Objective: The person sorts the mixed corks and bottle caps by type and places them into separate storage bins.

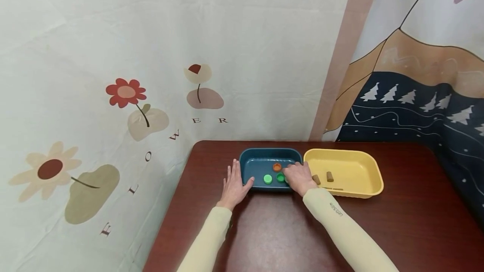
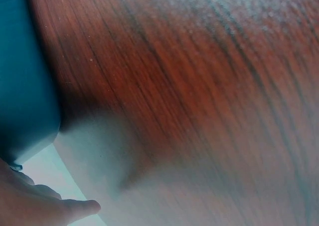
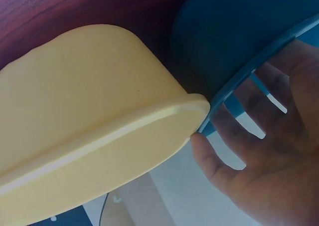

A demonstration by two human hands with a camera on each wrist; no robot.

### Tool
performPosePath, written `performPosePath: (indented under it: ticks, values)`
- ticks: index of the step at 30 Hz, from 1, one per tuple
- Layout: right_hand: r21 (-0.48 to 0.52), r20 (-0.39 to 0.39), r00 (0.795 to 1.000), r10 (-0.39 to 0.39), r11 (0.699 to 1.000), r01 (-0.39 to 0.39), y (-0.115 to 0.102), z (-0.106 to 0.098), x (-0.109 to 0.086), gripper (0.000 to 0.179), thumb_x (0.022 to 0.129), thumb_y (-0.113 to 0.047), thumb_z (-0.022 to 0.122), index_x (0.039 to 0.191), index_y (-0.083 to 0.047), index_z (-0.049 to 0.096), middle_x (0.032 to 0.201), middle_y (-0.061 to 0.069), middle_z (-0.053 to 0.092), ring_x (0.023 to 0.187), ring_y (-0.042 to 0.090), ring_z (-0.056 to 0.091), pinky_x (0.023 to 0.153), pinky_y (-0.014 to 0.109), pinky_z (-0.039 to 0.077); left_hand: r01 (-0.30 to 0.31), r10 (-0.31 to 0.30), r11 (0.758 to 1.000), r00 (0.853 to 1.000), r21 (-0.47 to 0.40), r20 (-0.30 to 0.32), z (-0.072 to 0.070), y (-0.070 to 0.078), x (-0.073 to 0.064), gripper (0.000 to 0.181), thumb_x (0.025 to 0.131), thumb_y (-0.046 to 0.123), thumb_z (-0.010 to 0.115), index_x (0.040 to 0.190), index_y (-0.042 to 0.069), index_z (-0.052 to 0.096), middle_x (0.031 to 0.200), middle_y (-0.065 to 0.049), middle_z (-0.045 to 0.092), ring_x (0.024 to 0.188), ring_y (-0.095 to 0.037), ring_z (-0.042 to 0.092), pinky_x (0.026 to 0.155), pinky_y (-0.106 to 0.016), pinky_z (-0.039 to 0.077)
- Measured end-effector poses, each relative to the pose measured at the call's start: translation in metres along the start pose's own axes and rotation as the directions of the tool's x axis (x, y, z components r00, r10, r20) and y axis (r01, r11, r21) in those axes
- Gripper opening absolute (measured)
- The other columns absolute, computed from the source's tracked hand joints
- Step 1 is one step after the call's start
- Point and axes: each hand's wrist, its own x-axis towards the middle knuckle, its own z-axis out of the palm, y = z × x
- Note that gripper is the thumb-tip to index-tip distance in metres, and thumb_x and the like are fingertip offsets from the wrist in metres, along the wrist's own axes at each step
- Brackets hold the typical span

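Note:
A dark blue tray (image 1: 261, 153) stands on the table, holding an orange bottle cap (image 1: 277, 167), a light green cap (image 1: 267, 179) and a darker green cap (image 1: 280, 177). At its left end is my left hand (image 1: 232, 190), with fingers straight and thumb spread over the near rim. In the left wrist view, only part of that hand (image 2: 40, 206) shows, below the tray's wall (image 2: 25, 76). My right hand (image 1: 299, 178) reaches over the tray's right end, beside the darker green cap. From the right wrist, its fingers (image 3: 249, 113) dip past the blue rim; their tips are hidden.
Right beside the blue tray stands a yellow tray (image 1: 359, 175) with cork-like brown pieces (image 1: 330, 176) in it. The two rims touch or nearly touch. Both trays rest on a dark red wooden table (image 1: 261, 230), with a printed curtain (image 1: 264, 53) behind it.

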Motion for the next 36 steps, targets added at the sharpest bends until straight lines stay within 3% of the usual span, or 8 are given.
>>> performPosePath:
  ticks: [10,20,28,36]
  values:
    - [0.019,0.026,1.000,-0.007,1.000,0.007,0.003,-0.001,-0.001,0.017,0.089,-0.019,0.083,0.105,-0.013,0.079,0.096,0.008,0.074,0.083,0.030,0.059,0.084,0.058,0.048,0.003,-0.003,1.000,1.000,-0.010,-0.002,0.002,0.000,0.001,0.095,0.099,0.056,0.057,0.166,0.005,0.012,0.174,-0.007,0.005,0.158,-0.041,0.007,0.116,-0.072,0.019]
    - [0.173,-0.106,0.992,0.074,0.983,-0.055,0.013,0.001,-0.010,0.036,0.096,-0.031,0.076,0.125,-0.010,0.074,0.115,0.012,0.071,0.102,0.033,0.064,0.091,0.059,0.051,-0.017,0.017,1.000,1.000,-0.009,-0.001,-0.002,0.003,0.001,0.095,0.099,0.054,0.058,0.166,0.003,0.013,0.174,-0.012,0.008,0.157,-0.044,0.009,0.115,-0.073,0.021]
    - [0.304,-0.268,0.953,0.141,0.951,-0.055,0.019,0.002,-0.030,0.035,0.099,-0.031,0.072,0.126,-0.009,0.073,0.121,0.013,0.070,0.114,0.036,0.063,0.097,0.061,0.048,-0.022,0.022,0.999,1.000,0.049,0.001,-0.002,0.005,0.002,0.096,0.099,0.058,0.056,0.166,0.004,0.013,0.174,-0.011,0.007,0.157,-0.044,0.009,0.115,-0.073,0.021]
    - [0.387,-0.357,0.909,0.215,0.920,-0.065,0.021,0.009,-0.053,0.039,0.101,-0.033,0.069,0.129,-0.008,0.071,0.131,0.017,0.066,0.125,0.039,0.058,0.103,0.064,0.044,-0.029,0.030,1.000,0.999,0.006,-0.025,0.004,0.002,0.002,0.100,0.099,0.064,0.054,0.167,0.007,0.008,0.174,-0.009,0.008,0.157,-0.044,0.010,0.116,-0.073,0.018]
